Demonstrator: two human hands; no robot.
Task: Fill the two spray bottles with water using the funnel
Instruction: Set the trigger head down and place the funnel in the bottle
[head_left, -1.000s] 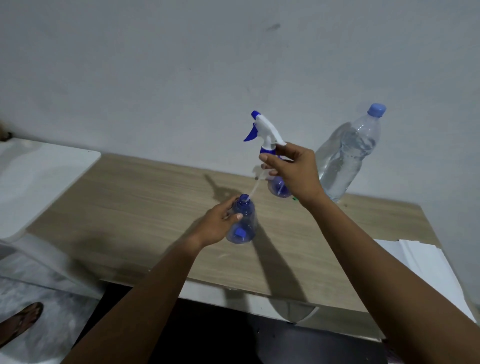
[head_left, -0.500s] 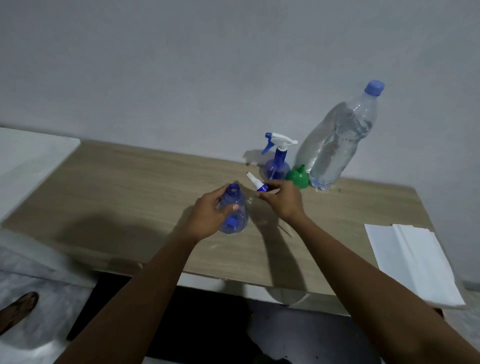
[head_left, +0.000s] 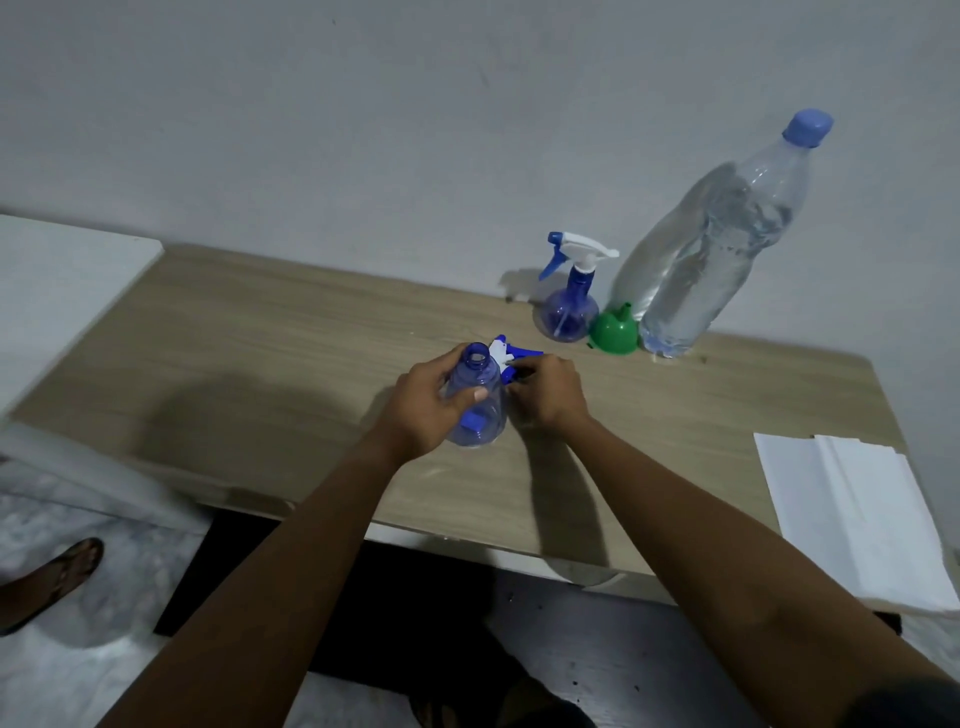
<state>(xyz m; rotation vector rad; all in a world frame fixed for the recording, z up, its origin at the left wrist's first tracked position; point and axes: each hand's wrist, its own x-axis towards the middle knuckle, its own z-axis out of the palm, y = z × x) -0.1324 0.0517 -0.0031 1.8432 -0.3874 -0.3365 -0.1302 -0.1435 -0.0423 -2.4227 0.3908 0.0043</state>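
Observation:
My left hand (head_left: 427, 404) grips a blue see-through spray bottle (head_left: 479, 410) that stands on the wooden table (head_left: 260, 353), its neck open and uncapped. Just right of it my right hand (head_left: 548, 392) holds the removed white and blue spray head (head_left: 511, 356) down at the tabletop. A second blue spray bottle (head_left: 569, 306) with its spray head on stands near the wall. A green funnel (head_left: 615, 332) rests mouth down beside it. A large clear water bottle (head_left: 711, 249) with a blue cap stands to the funnel's right.
White folded paper (head_left: 852, 514) lies at the table's right end. A white surface (head_left: 57, 280) adjoins the table on the left. A sandalled foot (head_left: 52, 577) shows on the floor at lower left. The wall runs right behind the table.
My right hand has brought the spray head down from above the bottle to the tabletop beside it. My left hand has kept its grip on the open bottle.

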